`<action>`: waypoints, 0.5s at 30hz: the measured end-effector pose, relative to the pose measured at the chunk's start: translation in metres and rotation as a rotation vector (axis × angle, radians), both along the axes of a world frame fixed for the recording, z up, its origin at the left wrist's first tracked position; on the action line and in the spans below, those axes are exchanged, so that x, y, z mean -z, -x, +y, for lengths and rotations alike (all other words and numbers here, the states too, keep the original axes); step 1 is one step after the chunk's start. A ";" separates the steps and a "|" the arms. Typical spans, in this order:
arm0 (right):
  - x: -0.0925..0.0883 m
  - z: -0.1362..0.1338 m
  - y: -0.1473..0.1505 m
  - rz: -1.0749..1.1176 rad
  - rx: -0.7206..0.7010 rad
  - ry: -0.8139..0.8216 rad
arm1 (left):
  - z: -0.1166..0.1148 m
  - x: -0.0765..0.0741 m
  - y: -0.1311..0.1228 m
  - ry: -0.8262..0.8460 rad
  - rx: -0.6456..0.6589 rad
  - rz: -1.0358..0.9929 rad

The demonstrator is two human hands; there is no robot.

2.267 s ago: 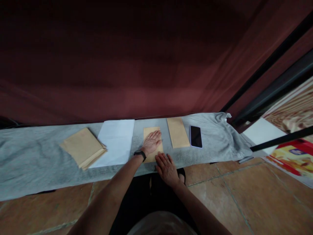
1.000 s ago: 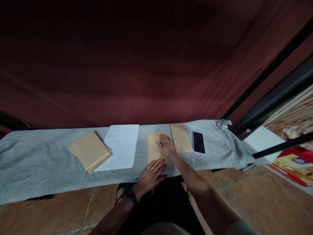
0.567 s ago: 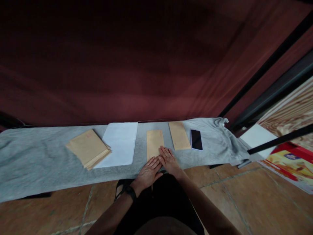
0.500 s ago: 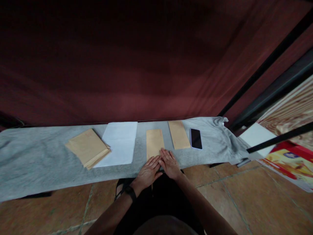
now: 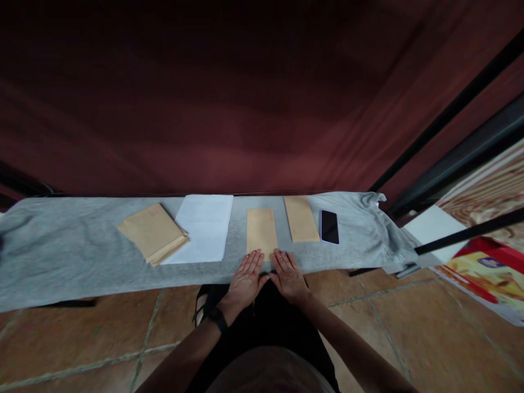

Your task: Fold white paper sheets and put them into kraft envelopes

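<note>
A brown paper envelope [image 5: 261, 229] lies flat on the grey cloth in front of me, with small red print at its upper right. My left hand [image 5: 246, 277] rests flat at its near left corner, fingers stretched forward. At the near right corner lies my right hand [image 5: 287, 275], also flat with its fingers extended. The two thumbs point toward each other and nearly meet below the envelope. Neither hand grips anything. Another brown envelope [image 5: 302, 219] lies to the right, slightly turned.
Left of centre, a fanned stack of brown envelopes [image 5: 153, 232] overlaps white paper sheets [image 5: 204, 229]. A phone [image 5: 329, 226] lies at right. Grey cloth [image 5: 73, 245] covers the narrow table before a dark red panel [image 5: 245, 136]. Black bars [image 5: 454, 120] and a red-yellow box [image 5: 489, 273] stand right.
My hands have moved apart from touching over the envelope's near edge to its two near corners. More of the envelope's near end shows between them. The camera view has shifted slightly.
</note>
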State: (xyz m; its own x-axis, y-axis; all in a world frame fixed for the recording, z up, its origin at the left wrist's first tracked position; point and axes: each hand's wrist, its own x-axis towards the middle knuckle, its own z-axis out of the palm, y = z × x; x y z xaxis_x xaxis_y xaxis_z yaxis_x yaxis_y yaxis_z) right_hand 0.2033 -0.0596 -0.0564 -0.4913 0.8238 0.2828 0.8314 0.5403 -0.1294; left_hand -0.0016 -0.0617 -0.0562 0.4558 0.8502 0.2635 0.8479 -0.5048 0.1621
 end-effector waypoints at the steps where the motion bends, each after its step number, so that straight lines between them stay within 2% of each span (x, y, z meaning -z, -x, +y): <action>1: 0.001 -0.001 0.004 0.008 0.005 -0.004 | 0.000 0.000 -0.005 0.004 0.006 0.001; 5: 0.007 -0.005 0.015 0.048 0.003 -0.010 | -0.004 -0.001 -0.011 0.014 0.043 0.012; 10: 0.007 -0.008 0.012 0.092 0.042 -0.026 | -0.009 -0.001 0.008 -0.006 -0.010 0.014; 13: 0.007 -0.010 0.012 0.100 0.050 -0.030 | -0.001 -0.002 0.006 0.011 -0.063 0.009; 15: 0.006 -0.011 0.013 0.094 0.057 -0.023 | 0.013 -0.003 -0.004 0.061 -0.068 0.012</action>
